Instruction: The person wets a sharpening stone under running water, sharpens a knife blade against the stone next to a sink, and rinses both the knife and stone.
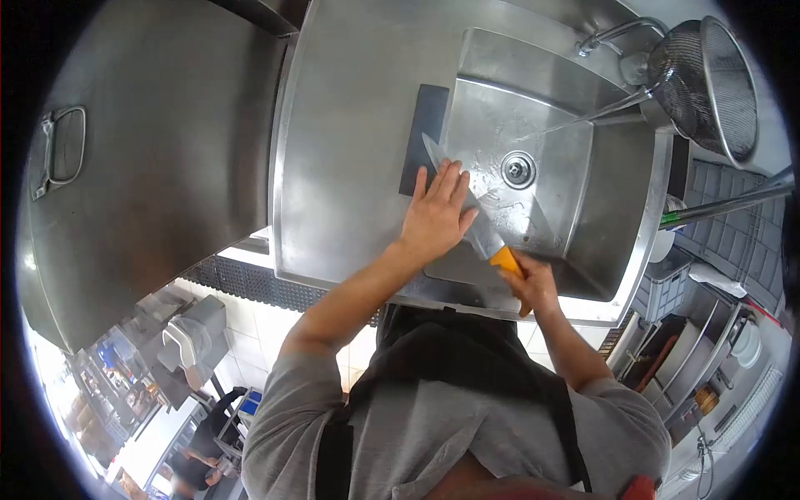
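A large knife (pixel 482 235) with a yellow handle slants across the left edge of the sink (pixel 621 225). My right hand (pixel 534 285) is wrapped round the handle, near the sink's front edge. Spread over the blade is my left hand (pixel 437 212), its fingers apart and its fingertips pressing on the metal. The blade's tip lies over a dark grey rectangular stone (pixel 427 112), which rests on the steel counter (pixel 350 150) beside the sink. Water runs in a thin stream into the sink, and its bottom is wet round the drain (pixel 518 170).
A mesh strainer (pixel 679 75) hangs by the faucet (pixel 617 35) at the upper right. Metal rods (pixel 725 204) reach in from the right. A steel door with a handle (pixel 65 146) stands at the left. Another person (pixel 200 446) is at the lower left. Shelves with dishes are at the lower right.
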### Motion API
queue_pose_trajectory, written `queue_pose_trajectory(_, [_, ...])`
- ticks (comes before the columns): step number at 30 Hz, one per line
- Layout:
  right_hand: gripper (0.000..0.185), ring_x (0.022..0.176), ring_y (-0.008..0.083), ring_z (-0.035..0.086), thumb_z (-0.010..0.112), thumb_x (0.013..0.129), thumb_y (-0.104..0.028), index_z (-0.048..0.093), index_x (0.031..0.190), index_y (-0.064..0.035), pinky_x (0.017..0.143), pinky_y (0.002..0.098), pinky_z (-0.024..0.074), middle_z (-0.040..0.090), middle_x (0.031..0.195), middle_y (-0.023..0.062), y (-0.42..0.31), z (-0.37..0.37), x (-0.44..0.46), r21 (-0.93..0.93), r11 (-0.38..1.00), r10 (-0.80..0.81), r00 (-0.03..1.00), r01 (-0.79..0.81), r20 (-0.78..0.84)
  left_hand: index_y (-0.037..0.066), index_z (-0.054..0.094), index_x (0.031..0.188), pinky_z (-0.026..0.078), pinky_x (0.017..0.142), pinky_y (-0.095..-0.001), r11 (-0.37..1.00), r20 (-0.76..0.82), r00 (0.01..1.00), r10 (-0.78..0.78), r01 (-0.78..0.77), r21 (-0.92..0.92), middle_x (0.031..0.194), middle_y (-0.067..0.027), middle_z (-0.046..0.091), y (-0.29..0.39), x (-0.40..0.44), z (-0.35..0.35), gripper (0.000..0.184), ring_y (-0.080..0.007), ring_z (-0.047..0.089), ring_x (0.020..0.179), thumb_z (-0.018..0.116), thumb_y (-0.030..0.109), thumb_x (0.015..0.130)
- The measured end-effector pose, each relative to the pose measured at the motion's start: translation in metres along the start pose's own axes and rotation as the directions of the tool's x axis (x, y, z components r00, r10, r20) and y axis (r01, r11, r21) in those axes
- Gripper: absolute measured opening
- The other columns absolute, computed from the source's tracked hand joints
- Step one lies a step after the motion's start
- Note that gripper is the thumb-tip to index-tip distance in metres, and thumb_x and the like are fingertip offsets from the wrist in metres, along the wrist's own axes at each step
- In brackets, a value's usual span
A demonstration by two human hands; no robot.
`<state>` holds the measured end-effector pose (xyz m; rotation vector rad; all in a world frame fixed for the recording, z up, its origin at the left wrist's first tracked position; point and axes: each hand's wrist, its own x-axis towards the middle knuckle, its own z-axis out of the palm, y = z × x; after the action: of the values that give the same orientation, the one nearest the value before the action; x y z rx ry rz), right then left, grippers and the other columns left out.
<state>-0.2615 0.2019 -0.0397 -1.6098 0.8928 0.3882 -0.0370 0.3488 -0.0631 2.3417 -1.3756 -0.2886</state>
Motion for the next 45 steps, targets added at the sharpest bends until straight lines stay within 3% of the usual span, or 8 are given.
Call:
queue_pose_trajectory(4, [0.057,0.067,0.0248,0.068,0.074,0.089,-0.039,0.063,0.135,-0.0066,0.069,0.0389,0.054,0.072,0.086,0.0199,-0.054,-0.008,0.098,-0.343,0.903,-0.298,0.953,0.26,-0.063,0.004,0.044,0.148,0.026,0.118,-0.0594,0.978,-0.05,0.998,-0.027,0.037,0.204,0.156,-0.0176,0.037,-0.069,0.074,0.002,0.064,-0.0318,0.037,0.146,0.054,0.044,0.099])
queue_pose_trajectory(17, [0.061,0.073,0.0257,0.072,0.072,0.091,-0.04,0.057,0.143,-0.0109,0.072,0.0368,0.0547,0.074,0.093,0.019,-0.03,0.011,0.077,-0.298,0.895,-0.354,0.935,0.33,-0.027,0.001,0.04,0.15,0.024,0.119,-0.0599,0.982,-0.081,0.989,-0.12,0.131,0.135,0.162,-0.0156,0.03,-0.05,0.027,0.0,0.069,-0.0307,0.036,0.147,0.054,0.045,0.099])
queue_pose_trajectory(23, [0.05,0.077,0.0321,0.072,0.072,0.09,-0.033,0.063,0.135,-0.0123,0.074,0.0407,0.055,0.072,0.089,0.0226,-0.154,0.011,0.182,-0.35,0.837,-0.484,0.868,0.421,-0.111,0.003,0.041,0.15,0.027,0.118,-0.0583,0.978,-0.127,0.985,-0.115,0.135,0.162,0.159,-0.0148,0.035,-0.167,0.169,-0.051,0.067,-0.0315,0.039,0.144,0.054,0.044,0.099])
queue_pose_trajectory(27, [0.052,0.073,0.0203,0.07,0.072,0.091,-0.033,0.062,0.137,-0.0105,0.071,0.0343,0.0534,0.073,0.088,0.0187,-0.127,0.022,0.154,-0.338,0.87,-0.422,0.897,0.359,-0.132,0.002,0.04,0.151,0.027,0.119,-0.0578,0.988,-0.067,0.992,-0.104,0.111,0.108,0.161,-0.0181,0.03,-0.149,0.136,-0.04,0.071,-0.0349,0.038,0.144,0.057,0.046,0.097])
queue_pose_trajectory(32, [0.052,0.083,0.0326,0.074,0.07,0.092,-0.032,0.06,0.139,-0.0106,0.079,0.0414,0.0567,0.072,0.092,0.0255,-0.046,0.036,0.096,-0.229,0.812,-0.575,0.803,0.537,-0.158,0.0,0.039,0.151,0.026,0.119,-0.0576,0.984,-0.067,0.994,-0.092,0.101,0.149,0.161,-0.0179,0.031,-0.098,0.064,-0.014,0.073,-0.0328,0.034,0.148,0.057,0.045,0.097])
queue_pose_trajectory(34, [0.051,0.083,0.0318,0.074,0.072,0.091,-0.03,0.062,0.136,-0.0091,0.078,0.0431,0.0566,0.072,0.091,0.0252,-0.102,0.02,0.11,-0.341,0.92,-0.237,0.967,0.195,-0.088,0.0,0.039,0.151,0.026,0.119,-0.057,0.982,-0.092,0.989,-0.112,0.125,0.141,0.16,-0.0168,0.033,-0.107,0.083,-0.016,0.072,-0.0315,0.035,0.147,0.056,0.045,0.098])
queue_pose_trajectory(39, [0.048,0.075,0.0263,0.071,0.072,0.09,-0.028,0.064,0.133,-0.0061,0.072,0.0377,0.0542,0.073,0.094,0.0232,-0.137,0.012,0.165,-0.335,0.834,-0.517,0.833,0.438,-0.198,0.001,0.035,0.154,0.023,0.122,-0.0544,0.986,-0.023,0.994,-0.108,0.11,0.124,0.162,-0.0132,0.033,-0.146,0.166,-0.043,0.074,-0.028,0.036,0.148,0.052,0.048,0.099])
queue_pose_trajectory(45, [0.061,0.095,0.0355,0.072,0.073,0.088,-0.042,0.059,0.142,-0.0182,0.088,0.0419,0.0542,0.073,0.101,0.023,-0.012,-0.011,0.032,-0.32,0.912,-0.279,0.96,0.257,-0.023,-0.007,0.039,0.148,0.028,0.118,-0.0578,0.972,0.0,0.995,-0.102,0.1,0.212,0.159,-0.0211,0.035,-0.01,0.015,0.008,0.076,-0.0314,0.034,0.148,0.055,0.047,0.098])
